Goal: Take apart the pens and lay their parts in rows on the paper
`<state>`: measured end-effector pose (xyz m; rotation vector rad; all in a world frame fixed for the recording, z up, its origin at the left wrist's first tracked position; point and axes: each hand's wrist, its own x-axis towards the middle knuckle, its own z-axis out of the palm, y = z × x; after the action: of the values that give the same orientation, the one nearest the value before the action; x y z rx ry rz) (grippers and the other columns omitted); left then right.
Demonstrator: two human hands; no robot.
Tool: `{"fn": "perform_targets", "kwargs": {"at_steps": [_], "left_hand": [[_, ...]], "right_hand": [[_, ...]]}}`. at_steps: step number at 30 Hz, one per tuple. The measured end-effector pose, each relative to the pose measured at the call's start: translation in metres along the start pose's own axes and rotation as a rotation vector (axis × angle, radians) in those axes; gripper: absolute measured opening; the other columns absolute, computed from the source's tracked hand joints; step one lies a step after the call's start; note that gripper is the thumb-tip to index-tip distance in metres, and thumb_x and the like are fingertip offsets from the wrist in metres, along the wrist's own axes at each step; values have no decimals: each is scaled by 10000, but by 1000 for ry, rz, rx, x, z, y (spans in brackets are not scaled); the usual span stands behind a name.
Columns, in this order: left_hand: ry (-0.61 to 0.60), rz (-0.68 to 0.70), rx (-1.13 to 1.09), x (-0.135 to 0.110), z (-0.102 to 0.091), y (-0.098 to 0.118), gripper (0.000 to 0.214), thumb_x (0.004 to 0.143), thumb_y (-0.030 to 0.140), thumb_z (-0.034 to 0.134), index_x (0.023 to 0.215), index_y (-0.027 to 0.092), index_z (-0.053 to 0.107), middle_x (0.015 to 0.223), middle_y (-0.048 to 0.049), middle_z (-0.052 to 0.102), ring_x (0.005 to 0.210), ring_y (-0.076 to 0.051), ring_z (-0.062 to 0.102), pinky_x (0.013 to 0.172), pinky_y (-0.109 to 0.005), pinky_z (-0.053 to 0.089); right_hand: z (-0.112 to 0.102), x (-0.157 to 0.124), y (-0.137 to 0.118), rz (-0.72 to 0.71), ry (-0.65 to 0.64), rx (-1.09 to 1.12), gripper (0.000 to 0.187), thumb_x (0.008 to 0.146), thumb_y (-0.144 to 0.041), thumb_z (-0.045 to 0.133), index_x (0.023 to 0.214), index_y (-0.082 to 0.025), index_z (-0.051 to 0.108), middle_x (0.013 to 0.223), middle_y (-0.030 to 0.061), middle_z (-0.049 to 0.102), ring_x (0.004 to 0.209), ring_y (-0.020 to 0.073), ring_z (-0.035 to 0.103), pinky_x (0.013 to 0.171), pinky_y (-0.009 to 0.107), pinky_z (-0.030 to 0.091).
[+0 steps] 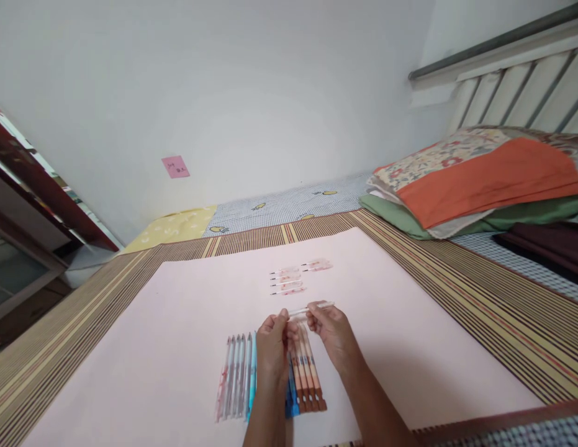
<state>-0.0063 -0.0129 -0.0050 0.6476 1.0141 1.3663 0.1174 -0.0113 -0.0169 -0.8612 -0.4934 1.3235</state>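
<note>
Between my two hands a slim white pen point(298, 311) is held roughly level above the pale pink sheet point(177, 347). The fingers of my left hand point(270, 344) pinch its left end. My right hand point(334, 329) grips it farther right, and its tip sticks out past the fingers. Below the hands lie several peach pens with brown ends point(310, 379), side by side, with blue pens point(292, 400) partly hidden by my left wrist. Left of that wrist is a row of clear and pale pens point(235, 379). Beyond the hands lie several thin dark-tipped refills with pinkish parts point(289, 281).
The sheet rests on a striped mat point(460, 298) over a bed. Folded bedding with an orange band point(493, 180) is stacked at the right, below a white radiator point(516, 93). A pink note point(176, 166) is stuck to the wall.
</note>
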Motion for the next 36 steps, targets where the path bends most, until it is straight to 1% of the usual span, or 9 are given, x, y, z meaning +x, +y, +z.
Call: {"fn": "perform_targets", "kwargs": {"at_steps": [6, 9, 13, 18, 23, 26, 30, 33, 36], "left_hand": [[84, -48, 37, -2, -1, 9, 566, 542, 595, 913, 656, 145, 588, 484, 4, 574, 382, -74, 470, 369, -160, 254], [98, -43, 15, -1, -1, 12, 586, 501, 596, 926, 656, 145, 585, 496, 1, 578, 393, -72, 473, 366, -154, 251], [121, -35, -2, 4, -7, 11, 560, 512, 555, 935, 669, 140, 593, 511, 0, 585, 400, -68, 481, 362, -145, 254], [160, -35, -60, 10, -16, 12, 466, 581, 447, 930, 688, 120, 614, 523, 4, 579, 393, -64, 483, 341, -135, 238], [156, -122, -196, 13, -18, 17, 336, 702, 298, 874, 670, 120, 590, 529, 15, 546, 381, -55, 460, 320, -128, 232], [148, -188, -293, 13, -17, 20, 277, 779, 229, 817, 674, 124, 584, 536, 21, 534, 378, -44, 439, 318, -123, 244], [99, -244, -440, 12, -15, 20, 211, 881, 160, 718, 710, 123, 600, 571, 9, 560, 418, -48, 476, 354, -121, 322], [134, -233, -490, 10, -12, 18, 125, 906, 129, 689, 790, 121, 643, 653, -27, 638, 504, -81, 584, 437, -147, 459], [154, -190, -537, 9, -8, 17, 92, 911, 114, 680, 822, 123, 662, 714, -42, 672, 601, -111, 653, 565, -196, 562]], "right_hand": [[-3, 3, 2, -37, -33, -47, 394, 602, -483, 920, 740, -172, 723, 669, 3, 656, 611, 125, 538, 598, 276, 408], [-3, 2, 1, -37, -27, -21, 379, 608, -469, 920, 735, -175, 719, 686, 1, 650, 613, 121, 531, 594, 274, 407], [-5, 0, -4, -54, -10, 23, 328, 643, -425, 916, 758, -183, 728, 708, -10, 626, 645, 119, 534, 603, 269, 416], [-11, 3, -10, -44, 57, 95, 352, 592, -426, 943, 743, -180, 743, 699, -11, 611, 634, 112, 514, 583, 271, 420], [-17, 7, -11, -60, 73, 155, 291, 630, -373, 924, 764, -196, 735, 717, -2, 631, 632, 124, 521, 562, 285, 433], [-16, 7, -10, -52, 89, 215, 296, 617, -340, 929, 777, -221, 711, 779, 7, 688, 628, 124, 533, 556, 281, 442], [-7, 0, -7, 10, 21, 178, 334, 584, -324, 949, 770, -217, 693, 873, 26, 751, 640, 116, 554, 581, 271, 448], [4, -8, 1, 77, -85, 55, 354, 598, -387, 942, 775, -196, 702, 872, 49, 766, 623, 113, 557, 587, 269, 434], [14, -12, 15, 95, -166, -84, 404, 619, -492, 913, 790, -184, 717, 682, 17, 708, 543, 98, 508, 542, 250, 375]]}}
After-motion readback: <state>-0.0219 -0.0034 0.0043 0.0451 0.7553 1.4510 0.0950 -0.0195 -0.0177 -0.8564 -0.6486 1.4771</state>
